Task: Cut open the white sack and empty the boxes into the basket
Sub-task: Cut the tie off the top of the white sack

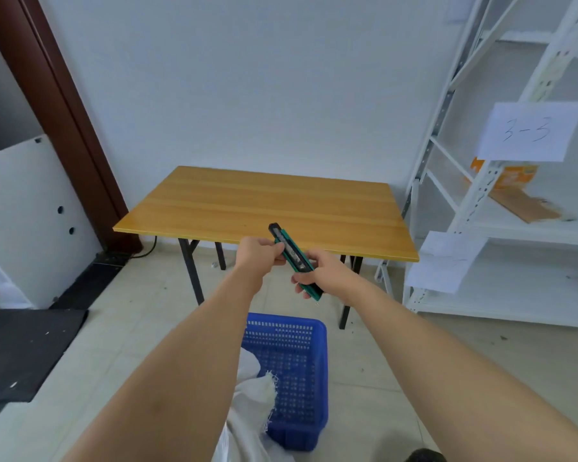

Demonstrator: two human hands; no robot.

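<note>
In the head view, a green and black plastic utility knife (294, 258) is gripped at its upper end by the left hand (261, 253) and at its lower end by the right hand (317, 273), before a rectangular wooden-topped table (267, 205). A blue perforated plastic basket (294, 371) sits at 6 o'clock below the hands, with the frayed white woven sack (251, 405) draped against its 9 o'clock side.

Both bare arms stretch forward and come close together at the hands, where the left hand (259, 251) pinches the upper part of a green utility knife (294, 258) with its fingertips and the right hand (321, 271) closes around its lower end.
</note>
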